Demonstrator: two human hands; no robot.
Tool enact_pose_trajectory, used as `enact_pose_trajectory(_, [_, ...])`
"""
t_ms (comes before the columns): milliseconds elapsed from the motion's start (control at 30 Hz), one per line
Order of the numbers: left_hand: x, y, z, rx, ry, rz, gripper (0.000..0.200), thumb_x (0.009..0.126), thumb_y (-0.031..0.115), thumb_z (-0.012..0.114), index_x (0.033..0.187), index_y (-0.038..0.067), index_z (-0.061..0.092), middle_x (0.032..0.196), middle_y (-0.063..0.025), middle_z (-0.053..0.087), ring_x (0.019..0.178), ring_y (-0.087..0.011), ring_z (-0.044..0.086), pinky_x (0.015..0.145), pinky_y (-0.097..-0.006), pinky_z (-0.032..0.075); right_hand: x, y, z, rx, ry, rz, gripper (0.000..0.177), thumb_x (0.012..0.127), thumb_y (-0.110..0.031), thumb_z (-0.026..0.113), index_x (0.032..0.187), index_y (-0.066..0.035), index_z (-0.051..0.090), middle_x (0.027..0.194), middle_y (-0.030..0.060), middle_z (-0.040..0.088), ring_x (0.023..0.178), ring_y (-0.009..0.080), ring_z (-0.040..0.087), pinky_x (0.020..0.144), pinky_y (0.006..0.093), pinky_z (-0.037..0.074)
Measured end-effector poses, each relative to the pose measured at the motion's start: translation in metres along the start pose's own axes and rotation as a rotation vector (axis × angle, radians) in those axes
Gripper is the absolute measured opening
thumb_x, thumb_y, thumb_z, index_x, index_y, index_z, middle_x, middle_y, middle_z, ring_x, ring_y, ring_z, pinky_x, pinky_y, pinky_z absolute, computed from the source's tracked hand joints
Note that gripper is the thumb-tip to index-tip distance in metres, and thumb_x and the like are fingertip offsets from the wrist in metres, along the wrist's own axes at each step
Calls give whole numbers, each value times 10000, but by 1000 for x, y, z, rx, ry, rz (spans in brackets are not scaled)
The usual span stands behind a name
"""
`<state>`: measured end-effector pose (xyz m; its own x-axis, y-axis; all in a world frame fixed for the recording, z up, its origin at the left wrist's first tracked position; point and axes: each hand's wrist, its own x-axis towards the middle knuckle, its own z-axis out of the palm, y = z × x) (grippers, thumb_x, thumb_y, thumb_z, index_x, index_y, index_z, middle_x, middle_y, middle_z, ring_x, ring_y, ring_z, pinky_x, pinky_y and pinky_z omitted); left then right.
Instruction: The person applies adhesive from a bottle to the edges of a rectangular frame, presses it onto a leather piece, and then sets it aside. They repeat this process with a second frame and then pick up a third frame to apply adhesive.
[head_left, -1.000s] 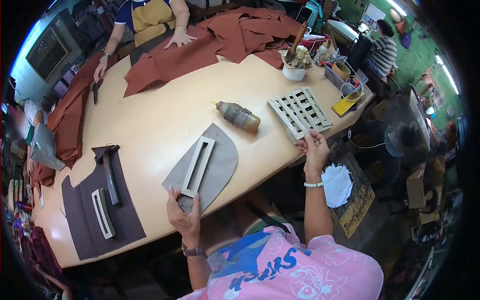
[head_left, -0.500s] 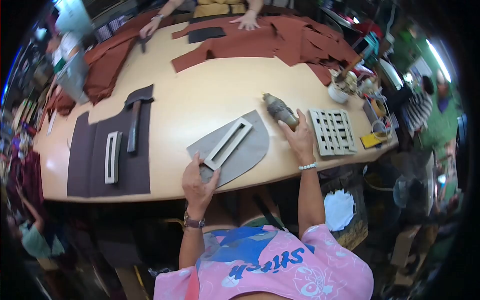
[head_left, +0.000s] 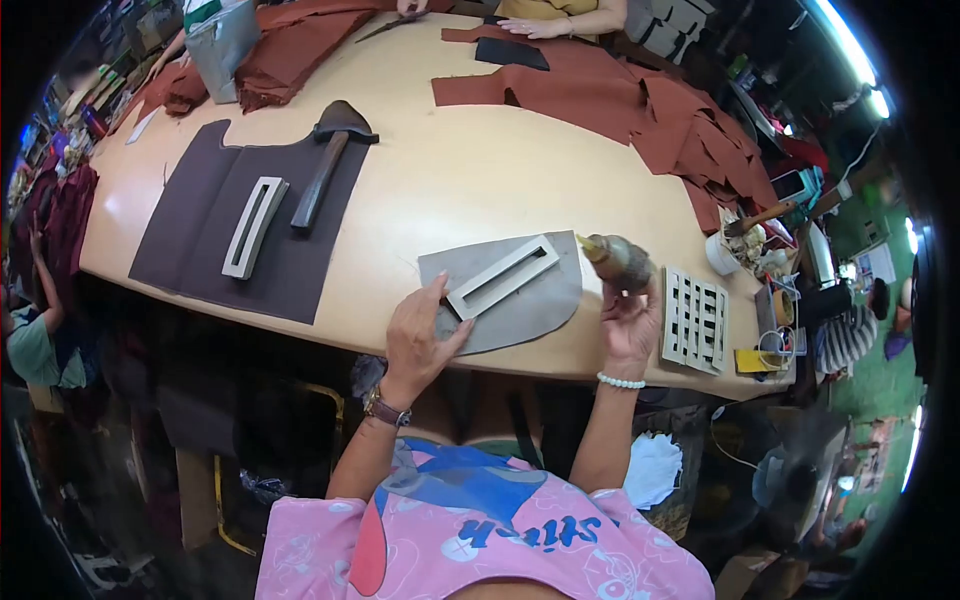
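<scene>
My left hand presses on the lower left part of a grey rounded fabric piece, its fingers touching the end of a pale slotted frame that lies on it. My right hand is closed round a brownish bottle with a yellowish nozzle pointing left, held up over the table near the fabric's right edge. A pale lattice block lies just right of that hand. Farther left, a second slotted frame and a hammer rest on dark fabric.
Red-brown fabric covers the far side, where a co-worker's hand rests. Another hand is near scissors. A white tub, a tape roll and a yellow item stand at the right.
My right hand has lifted the bottle, which was lying on the table. The head view has shifted, so the table's contents appear displaced. My left hand stays at the frame's lower end.
</scene>
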<state>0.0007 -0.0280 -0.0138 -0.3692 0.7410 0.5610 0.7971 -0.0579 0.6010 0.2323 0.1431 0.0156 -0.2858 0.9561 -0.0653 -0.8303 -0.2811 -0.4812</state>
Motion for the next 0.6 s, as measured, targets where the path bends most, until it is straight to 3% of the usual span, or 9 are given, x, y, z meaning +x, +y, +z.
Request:
enact_pose_trajectory(100, [1, 0, -1, -8, -8, -11, 681, 687, 167, 783, 1278, 7, 487, 958, -135, 632, 873, -288, 610, 802, -376, 484, -4, 13, 0, -60, 2, 46, 311, 902, -190, 605, 1170, -48, 534, 1137, 103, 604, 1016, 225, 613, 825, 392, 579])
enact_pose_trajectory(300, [1, 0, -1, 6, -10, -8, 681, 685, 167, 784, 1275, 3, 488, 957, -136, 630, 876, -285, 611, 799, -374, 485, 1, 12, 17, -489, 109, -415, 278, 900, -130, 610, 1156, -56, 529, 1071, 61, 603, 944, 165, 621, 713, 301, 590])
enact_pose_trajectory(600, [2, 0, -2, 20, -16, 5, 692, 678, 156, 781, 1283, 3, 482, 974, -135, 630, 885, -284, 611, 811, -379, 484, 7, 12, 15, -734, 85, -471, 251, 880, -110, 641, 1096, -41, 532, 1029, 68, 607, 887, 139, 626, 706, 276, 585])
